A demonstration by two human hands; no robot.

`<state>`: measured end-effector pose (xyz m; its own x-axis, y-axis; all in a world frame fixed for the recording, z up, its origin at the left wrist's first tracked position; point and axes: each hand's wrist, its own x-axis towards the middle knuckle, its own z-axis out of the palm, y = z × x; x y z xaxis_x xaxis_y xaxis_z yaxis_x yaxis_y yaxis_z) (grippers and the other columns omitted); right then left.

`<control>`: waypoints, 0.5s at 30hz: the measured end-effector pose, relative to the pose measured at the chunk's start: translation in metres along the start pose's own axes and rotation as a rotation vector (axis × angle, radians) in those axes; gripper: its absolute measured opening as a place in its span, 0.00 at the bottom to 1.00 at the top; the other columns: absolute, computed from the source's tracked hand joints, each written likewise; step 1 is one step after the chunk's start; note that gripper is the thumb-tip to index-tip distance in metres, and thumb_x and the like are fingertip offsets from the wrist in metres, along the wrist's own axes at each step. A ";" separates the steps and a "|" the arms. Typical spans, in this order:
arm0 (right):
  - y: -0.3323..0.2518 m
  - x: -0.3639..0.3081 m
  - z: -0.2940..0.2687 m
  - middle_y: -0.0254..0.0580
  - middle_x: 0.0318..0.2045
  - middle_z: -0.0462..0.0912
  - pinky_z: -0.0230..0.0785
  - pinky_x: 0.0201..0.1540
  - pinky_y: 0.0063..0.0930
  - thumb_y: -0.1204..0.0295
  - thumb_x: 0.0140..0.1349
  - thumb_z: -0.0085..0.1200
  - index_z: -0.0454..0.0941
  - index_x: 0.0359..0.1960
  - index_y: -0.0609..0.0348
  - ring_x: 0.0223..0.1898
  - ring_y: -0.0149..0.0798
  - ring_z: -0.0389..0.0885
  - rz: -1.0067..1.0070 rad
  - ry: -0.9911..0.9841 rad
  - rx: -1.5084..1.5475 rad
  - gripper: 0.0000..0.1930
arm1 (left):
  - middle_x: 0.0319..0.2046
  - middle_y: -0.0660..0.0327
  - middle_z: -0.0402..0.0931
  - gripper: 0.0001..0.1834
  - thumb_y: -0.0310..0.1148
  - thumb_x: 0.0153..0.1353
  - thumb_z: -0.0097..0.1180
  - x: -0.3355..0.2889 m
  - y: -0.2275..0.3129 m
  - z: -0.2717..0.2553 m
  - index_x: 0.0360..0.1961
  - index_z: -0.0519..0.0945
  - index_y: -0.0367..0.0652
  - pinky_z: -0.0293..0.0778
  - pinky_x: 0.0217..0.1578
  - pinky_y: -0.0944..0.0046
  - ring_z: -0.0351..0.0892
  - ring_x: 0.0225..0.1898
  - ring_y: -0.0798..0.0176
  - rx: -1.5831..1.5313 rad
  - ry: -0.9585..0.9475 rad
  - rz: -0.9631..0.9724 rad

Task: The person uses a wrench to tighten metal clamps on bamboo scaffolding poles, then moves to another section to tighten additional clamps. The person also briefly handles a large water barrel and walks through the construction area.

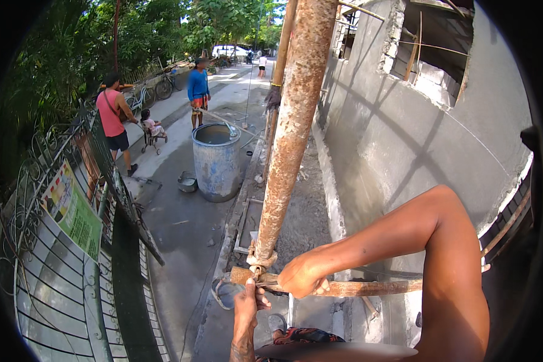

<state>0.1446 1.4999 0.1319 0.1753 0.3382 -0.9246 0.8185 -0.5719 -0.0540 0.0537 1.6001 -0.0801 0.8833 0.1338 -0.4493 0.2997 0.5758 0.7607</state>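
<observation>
A thick, mottled brown-and-white pole (295, 102) rises at a slant in front of me. At its foot, pale rope lashing (261, 263) wraps the joint with a horizontal wooden pole (374, 288). My left hand (247, 308) is just below this joint, thumb up and fingers curled, pinching the rope. My right hand (301, 273) is closed in a fist just right of the lashing, over the horizontal pole, with the rope strands running into it. The fist hides where the strands end. My right arm bends sharply at the elbow.
A blue drum (216, 163) of liquid stands on the pavement below, beside a basin (187, 181). A metal gate (60, 289) runs along the left, a grey plastered wall (416, 145) along the right. A person in blue (198, 84) and one in pink (111, 114) with a child (153, 125) are beyond.
</observation>
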 end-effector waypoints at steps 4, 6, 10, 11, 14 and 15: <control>0.008 0.000 0.003 0.61 0.23 0.81 0.74 0.30 0.44 0.76 0.53 0.49 0.81 0.23 0.74 0.27 0.54 0.83 -0.284 0.213 -0.149 0.11 | 0.16 0.56 0.77 0.28 0.51 0.73 0.46 0.001 -0.009 0.005 0.29 0.77 0.33 0.76 0.17 0.65 0.78 0.15 0.63 -0.060 0.007 0.075; 0.006 -0.006 0.002 0.62 0.24 0.80 0.74 0.33 0.44 0.75 0.55 0.48 0.80 0.23 0.72 0.28 0.56 0.82 -0.338 0.304 -0.103 0.12 | 0.16 0.56 0.77 0.28 0.50 0.73 0.46 0.001 -0.013 0.008 0.28 0.77 0.33 0.76 0.16 0.66 0.78 0.15 0.64 -0.092 0.021 0.096; 0.001 -0.017 0.003 0.64 0.24 0.79 0.72 0.36 0.49 0.69 0.65 0.45 0.79 0.25 0.72 0.29 0.61 0.81 -0.063 0.293 0.339 0.18 | 0.15 0.57 0.77 0.29 0.51 0.73 0.47 -0.001 -0.018 0.016 0.27 0.78 0.33 0.72 0.18 0.69 0.76 0.15 0.68 -0.130 0.056 0.148; 0.000 -0.018 0.004 0.64 0.24 0.79 0.72 0.36 0.49 0.68 0.66 0.44 0.79 0.25 0.72 0.29 0.62 0.81 0.006 0.293 0.394 0.18 | 0.15 0.58 0.77 0.29 0.51 0.73 0.47 0.000 -0.018 0.018 0.26 0.78 0.33 0.72 0.18 0.69 0.75 0.15 0.69 -0.131 0.065 0.161; -0.005 -0.012 0.009 0.64 0.23 0.79 0.72 0.36 0.50 0.66 0.68 0.43 0.79 0.26 0.72 0.29 0.63 0.81 0.128 0.257 0.292 0.20 | 0.15 0.59 0.77 0.29 0.51 0.72 0.48 -0.003 -0.018 0.017 0.25 0.78 0.34 0.71 0.19 0.70 0.74 0.16 0.70 -0.146 0.092 0.097; -0.007 -0.010 0.009 0.64 0.23 0.78 0.72 0.36 0.50 0.65 0.68 0.43 0.79 0.26 0.72 0.29 0.63 0.81 0.154 0.251 0.262 0.21 | 0.15 0.59 0.77 0.29 0.51 0.72 0.48 -0.004 -0.017 0.017 0.25 0.78 0.34 0.71 0.19 0.70 0.74 0.16 0.70 -0.153 0.082 0.115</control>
<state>0.1322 1.4936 0.1378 0.4397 0.3872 -0.8104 0.6103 -0.7908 -0.0467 0.0515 1.5758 -0.0831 0.8746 0.2672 -0.4046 0.1346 0.6678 0.7320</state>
